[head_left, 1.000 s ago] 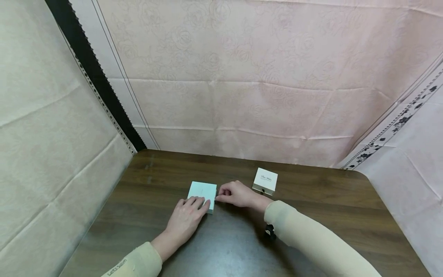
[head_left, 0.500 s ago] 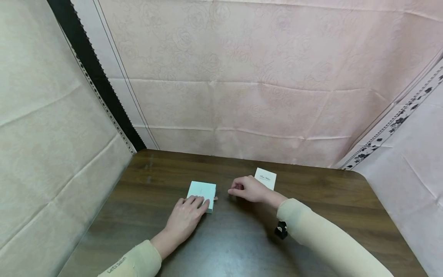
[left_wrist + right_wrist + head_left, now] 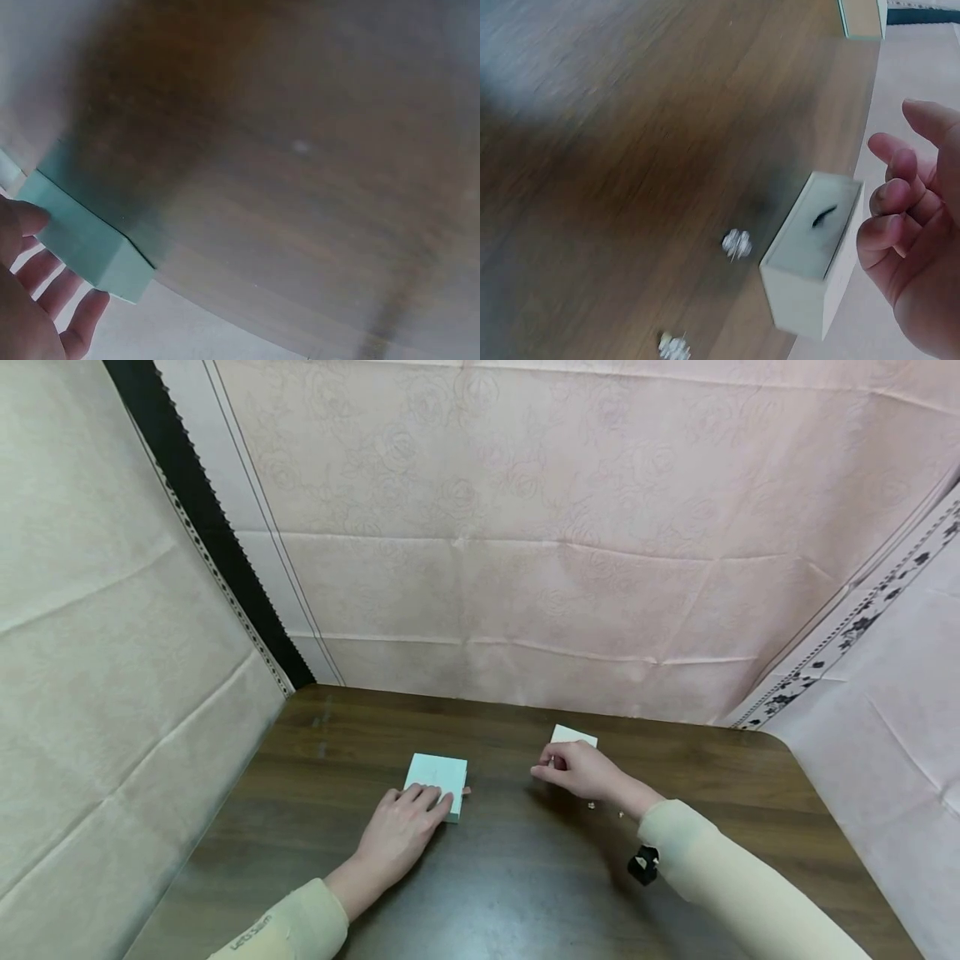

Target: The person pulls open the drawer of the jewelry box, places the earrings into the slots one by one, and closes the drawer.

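Note:
The left hand (image 3: 401,831) rests on the near part of a mint-green box (image 3: 438,770), its fingers lying over the top. In the left wrist view, the thumb and fingertips (image 3: 94,300) touch the box (image 3: 82,232). A small pinkish tab (image 3: 467,791) sticks out at its right side. The right hand (image 3: 585,770) hangs over a white box (image 3: 574,733), partly hiding it, with loosely curled fingers and nothing visible in them. From the right wrist view, the right hand (image 3: 922,217) is beside the white box (image 3: 799,289), which has a dark loop on one side.
Two small shiny ornaments (image 3: 591,805) (image 3: 621,814) lie on the brown wooden table (image 3: 360,727) near the right wrist; the right wrist view shows them as silvery clusters (image 3: 737,244) (image 3: 675,346). Patterned cloth (image 3: 480,568) hangs behind the table and at both sides.
The right hand has moved right, away from the mint box's side to the white box, uncovering the pinkish tab. Both ornaments have come into sight. The left hand has stayed on the mint box.

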### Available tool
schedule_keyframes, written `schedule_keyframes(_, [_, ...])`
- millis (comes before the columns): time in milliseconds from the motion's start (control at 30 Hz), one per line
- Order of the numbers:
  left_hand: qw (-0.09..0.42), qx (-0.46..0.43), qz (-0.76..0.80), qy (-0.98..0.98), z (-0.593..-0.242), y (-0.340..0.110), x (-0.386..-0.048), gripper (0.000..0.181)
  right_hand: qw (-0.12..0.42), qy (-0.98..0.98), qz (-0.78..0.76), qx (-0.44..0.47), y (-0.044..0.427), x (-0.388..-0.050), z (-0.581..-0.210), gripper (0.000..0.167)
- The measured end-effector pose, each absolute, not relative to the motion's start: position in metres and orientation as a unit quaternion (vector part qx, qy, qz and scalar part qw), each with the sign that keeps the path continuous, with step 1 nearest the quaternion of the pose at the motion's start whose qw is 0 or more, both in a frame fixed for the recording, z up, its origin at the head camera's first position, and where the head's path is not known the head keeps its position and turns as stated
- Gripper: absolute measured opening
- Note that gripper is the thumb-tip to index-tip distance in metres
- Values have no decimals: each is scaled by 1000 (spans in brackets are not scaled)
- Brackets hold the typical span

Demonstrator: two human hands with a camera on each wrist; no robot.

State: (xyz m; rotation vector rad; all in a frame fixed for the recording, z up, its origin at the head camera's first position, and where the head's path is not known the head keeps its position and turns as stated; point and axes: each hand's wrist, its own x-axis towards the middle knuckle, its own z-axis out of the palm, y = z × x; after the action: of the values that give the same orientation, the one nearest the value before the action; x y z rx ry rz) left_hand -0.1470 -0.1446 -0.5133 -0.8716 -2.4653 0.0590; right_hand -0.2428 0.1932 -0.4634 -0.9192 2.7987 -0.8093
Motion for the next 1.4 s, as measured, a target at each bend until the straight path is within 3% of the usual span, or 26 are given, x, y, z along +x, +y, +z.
schedule_keyframes(733, [249,-325,24,-912,-500,-140,-152,22,-13,944,-231,-233,245,-232,-463,12])
schedule_keyframes(1033, [235,-325,17,-916,-492,-139,-155,29,-44,950,-217,-219,258,-233,-463,16])
schedule_keyframes(1400, [204,-305,-15,-930,-473,-144,-155,50,-35,959,-217,-176,268,-237,-464,18])
